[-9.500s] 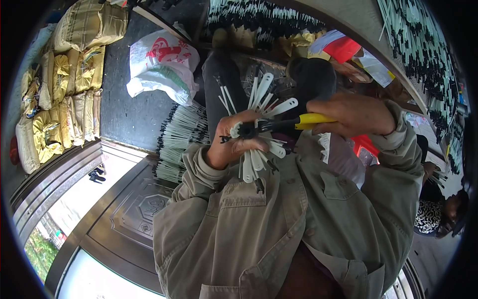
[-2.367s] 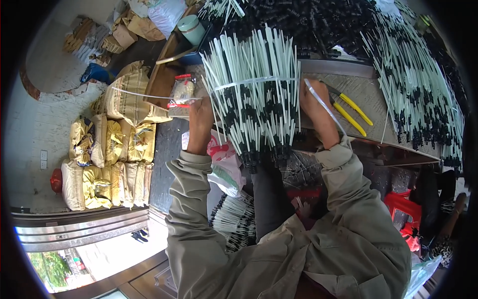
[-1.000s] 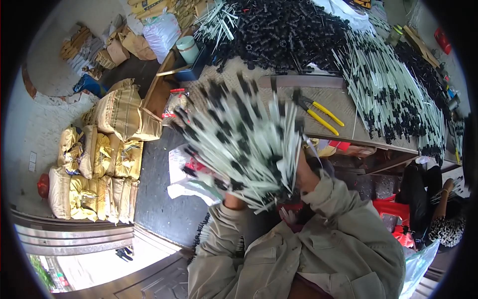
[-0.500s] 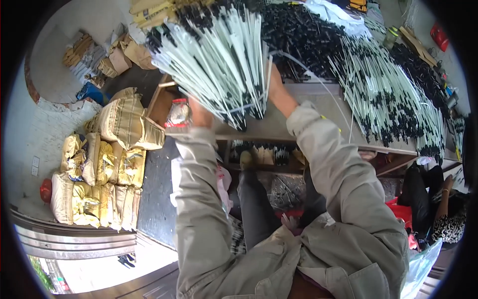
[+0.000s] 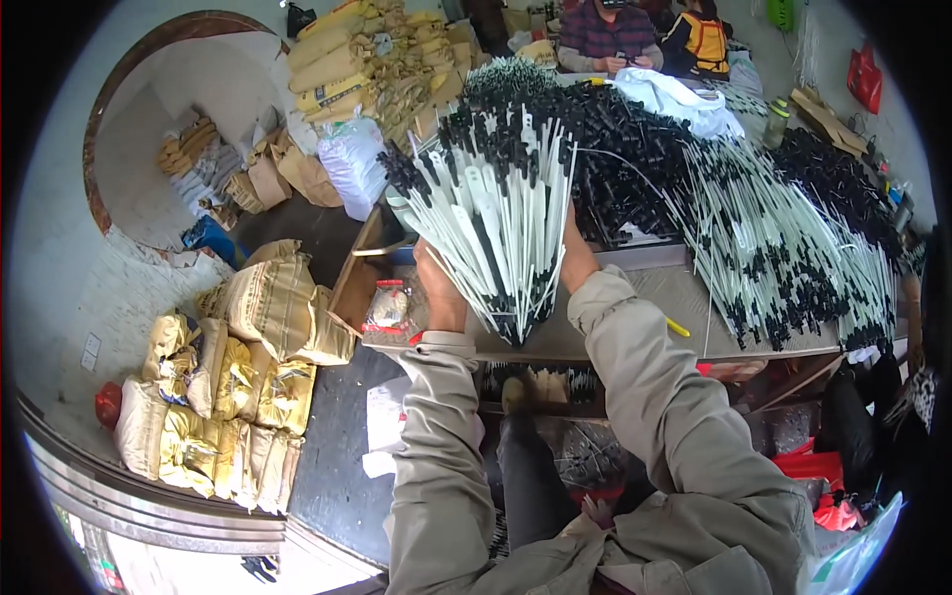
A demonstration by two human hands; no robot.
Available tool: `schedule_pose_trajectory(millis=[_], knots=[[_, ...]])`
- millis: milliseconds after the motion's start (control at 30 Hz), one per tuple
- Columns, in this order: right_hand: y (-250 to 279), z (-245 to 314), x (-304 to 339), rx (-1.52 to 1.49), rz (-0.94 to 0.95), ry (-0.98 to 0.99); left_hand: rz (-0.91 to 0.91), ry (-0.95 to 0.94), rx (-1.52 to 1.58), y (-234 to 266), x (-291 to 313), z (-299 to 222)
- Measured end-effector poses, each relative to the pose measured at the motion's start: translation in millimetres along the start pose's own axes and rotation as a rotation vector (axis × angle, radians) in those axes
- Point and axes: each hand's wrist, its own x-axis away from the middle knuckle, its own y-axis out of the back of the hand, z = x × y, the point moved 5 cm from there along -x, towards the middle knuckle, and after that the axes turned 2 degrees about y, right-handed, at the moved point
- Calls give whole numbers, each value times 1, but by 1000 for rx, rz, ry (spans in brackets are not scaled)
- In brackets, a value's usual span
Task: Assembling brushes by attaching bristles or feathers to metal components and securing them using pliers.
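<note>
A thick bundle of thin white rods with black ends [image 5: 486, 218] stands fanned out at the middle of the table, its lower tips drawn together near the front edge. My left hand [image 5: 441, 291] is closed around its left side, and my right hand [image 5: 578, 258] is closed on its right side. The rods hide part of my fingers. Behind the bundle and to its right lies a wide heap of black-ended pieces [image 5: 625, 149]. Left of my left hand sits a small clear packet with red print [image 5: 388, 305].
More white rods [image 5: 769, 238] cover the right of the table [image 5: 654, 288]. A yellow pen-like item [image 5: 678, 327] lies right of my right hand. Stacked sacks [image 5: 228, 397] stand at the left, a white sack [image 5: 353, 169] farther back. Two people [image 5: 609, 40] are across the table.
The view has tilted up, showing more of the room's far side. The bundle is nearer to me and its spread narrower. Both hands still hold it.
</note>
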Motion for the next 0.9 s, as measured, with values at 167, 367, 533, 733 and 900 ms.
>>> schedule_pose_trajectory(millis=[167,367,533,733,900], knots=[[3,4,-6,17,129,76,-1,34,44,-13,-5,6],[-24,24,69,-120,172,-160,10,141,147,19,1,41],[-74,39,168,323,244,-48,451,726,773,143,117,62],[7,-2,308,537,337,-46,81,821,-4,54,305,-36],[70,-67,420,509,379,-583,-98,508,-88,127,419,-33]])
